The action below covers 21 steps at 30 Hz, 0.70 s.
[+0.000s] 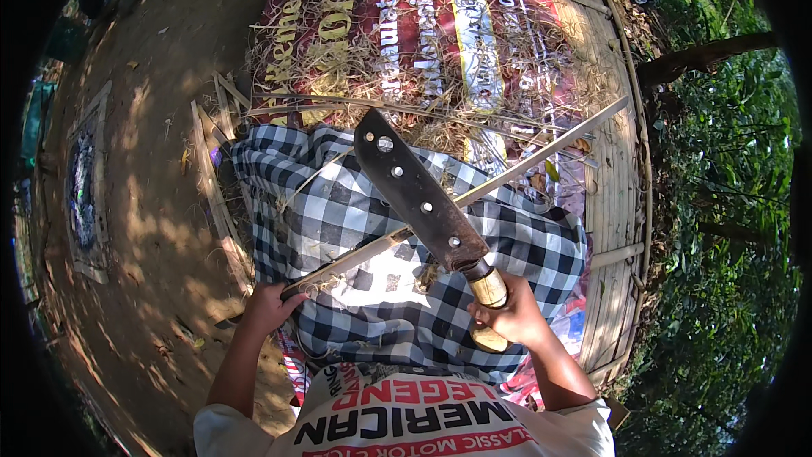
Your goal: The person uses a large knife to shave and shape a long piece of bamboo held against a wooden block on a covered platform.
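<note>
My right hand (514, 315) is closed around the pale handle of a machete (412, 190). Its broad dark blade, with several round holes along it, slants up and to the left. Beneath the blade runs a long narrow bamboo strip (541, 156), crossing it near the middle; whether the two touch I cannot tell for certain. At the strip's lower left end, my left hand (269, 308) grips it with closed fingers. A black-and-white checked cloth (326, 203) covers my lap under both, with a few shavings on it.
A red printed banner (406, 51) strewn with curly shavings spreads ahead over a bamboo-slat platform (613, 195). Thin strips (338, 106) lie across it beyond the cloth. Shaded dirt ground (161, 186) is at left, with a framed panel (85, 182); green plants (727, 288) grow at right.
</note>
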### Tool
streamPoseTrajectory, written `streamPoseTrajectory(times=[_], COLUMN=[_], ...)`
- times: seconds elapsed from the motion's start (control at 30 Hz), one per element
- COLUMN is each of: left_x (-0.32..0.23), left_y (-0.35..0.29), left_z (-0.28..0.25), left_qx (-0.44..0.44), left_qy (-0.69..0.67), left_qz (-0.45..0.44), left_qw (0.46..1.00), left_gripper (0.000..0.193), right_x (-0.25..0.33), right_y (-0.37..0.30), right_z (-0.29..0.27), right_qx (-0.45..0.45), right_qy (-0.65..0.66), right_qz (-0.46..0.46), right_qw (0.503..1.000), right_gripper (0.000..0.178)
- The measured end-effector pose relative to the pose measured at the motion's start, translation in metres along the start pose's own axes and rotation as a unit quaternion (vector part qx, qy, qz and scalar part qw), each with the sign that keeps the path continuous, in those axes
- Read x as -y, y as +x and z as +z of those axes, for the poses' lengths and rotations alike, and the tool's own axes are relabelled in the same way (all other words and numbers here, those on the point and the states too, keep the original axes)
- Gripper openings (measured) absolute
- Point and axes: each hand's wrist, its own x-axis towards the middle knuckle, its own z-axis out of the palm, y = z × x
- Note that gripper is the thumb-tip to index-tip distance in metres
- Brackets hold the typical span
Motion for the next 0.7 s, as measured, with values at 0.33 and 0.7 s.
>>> streamPoseTrajectory(times=[0.33,0.7], left_x=[-0.008,-0.008], left_y=[-0.012,-0.015], left_z=[0.017,0.02], left_qx=[-0.128,-0.142], left_qy=[0.121,0.125], left_qz=[0.086,0.087], left_qw=[0.981,0.978], left_gripper=[0.041,0.032], right_x=[0.025,0.017], right_y=[0.002,-0.011], right_z=[-0.053,-0.069], right_qx=[-0.261,-0.243], right_qy=[0.044,0.019], right_qz=[-0.046,-0.044], right_qw=[0.963,0.969], right_gripper=[0.017,0.015])
